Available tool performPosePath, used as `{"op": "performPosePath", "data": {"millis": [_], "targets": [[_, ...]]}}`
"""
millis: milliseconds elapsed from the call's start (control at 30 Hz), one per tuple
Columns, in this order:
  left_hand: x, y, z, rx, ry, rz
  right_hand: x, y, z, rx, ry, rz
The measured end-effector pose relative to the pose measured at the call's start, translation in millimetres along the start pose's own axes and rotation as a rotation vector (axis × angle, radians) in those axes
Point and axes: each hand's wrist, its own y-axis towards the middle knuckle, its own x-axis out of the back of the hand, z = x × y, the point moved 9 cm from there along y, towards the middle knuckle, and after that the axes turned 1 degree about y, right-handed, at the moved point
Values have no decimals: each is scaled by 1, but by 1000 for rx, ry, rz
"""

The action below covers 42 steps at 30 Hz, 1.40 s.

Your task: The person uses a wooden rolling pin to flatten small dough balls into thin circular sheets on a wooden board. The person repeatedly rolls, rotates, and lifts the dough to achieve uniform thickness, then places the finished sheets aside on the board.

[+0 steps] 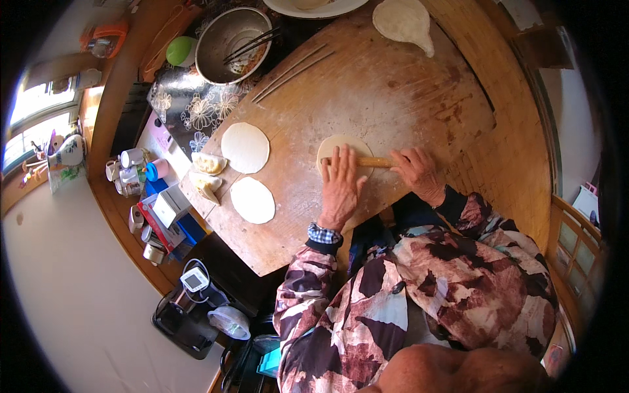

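A small wooden rolling pin (373, 161) lies across a round of rolled dough (344, 140) on a floured wooden board (393, 113). My left hand (340, 189) holds the pin down near its left end, palm down, with the fingers stretched over it and the dough. At the other end, my right hand (417, 169) grips the pin with bent fingers, just off the dough's edge. To the left lie two flat dough rounds, an upper one (245, 148) and a lower one (252, 200). Beside them sit two folded, filled dumplings, one above (209, 163) and one below (205, 186).
A metal bowl (233, 46) with dark chopsticks and filling remnants stands past the board's far left edge. Two thin sticks (293, 73) lie on the board. A dough lump (403, 24) sits at the far end, near a white basin (314, 7). Boxes (171, 205) and cups (131, 158) crowd the left.
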Motion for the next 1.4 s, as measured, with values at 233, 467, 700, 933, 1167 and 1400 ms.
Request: {"op": "performPosePath", "data": {"millis": [233, 467, 700, 933, 1167, 1400], "targets": [[13, 127, 7, -146, 69, -40, 3, 42, -30, -37, -99, -126], [-10, 18, -17, -126, 14, -17, -6, -21, 14, -45, -18, -44], [2, 131, -15, -118, 14, -136, -12, 11, -28, -18, -213, -110], [62, 79, 79, 320, -338, -356, 3, 68, -71, 217, 129, 126], [2, 30, 82, 468, -162, -220, -58, 142, -37, 563, 177, 228], [-30, -3, -26, 394, -12, -163, -47, 102, -47, 568, 186, 179]]}}
